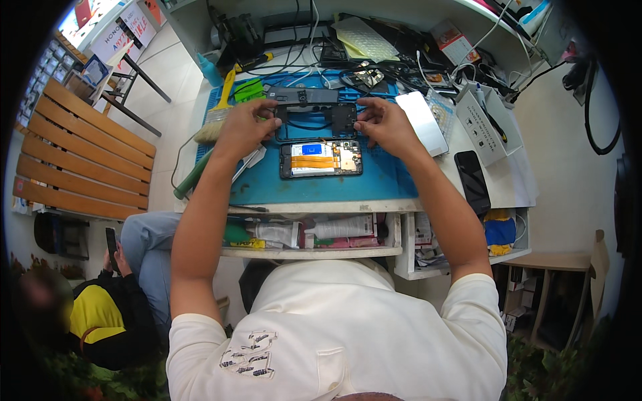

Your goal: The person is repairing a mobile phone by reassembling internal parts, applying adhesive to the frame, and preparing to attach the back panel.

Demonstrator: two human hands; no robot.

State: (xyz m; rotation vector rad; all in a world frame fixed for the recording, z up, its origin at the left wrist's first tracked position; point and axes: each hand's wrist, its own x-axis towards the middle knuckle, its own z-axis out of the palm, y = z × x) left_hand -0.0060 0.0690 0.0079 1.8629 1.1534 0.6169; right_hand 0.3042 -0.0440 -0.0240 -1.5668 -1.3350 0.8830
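My left hand (254,123) and my right hand (378,123) grip a black phone frame (343,119) by its two ends, fingers bent round its edges. Just below it, an opened phone (321,158) lies on the blue mat (328,190), showing its battery, orange flex cables and circuit board. A long dark grey piece (314,94) lies behind the frame. A silver plate (421,123) is to the right of my right hand, and a brush (212,125) lies left of my left hand.
A black phone (471,182) and a white box (480,125) are on the right. Cables and clutter crowd the back. Two open drawers (311,250) hang below the desk edge. A seated person (100,314) holds a phone at lower left, below a slatted wooden bench (83,154).
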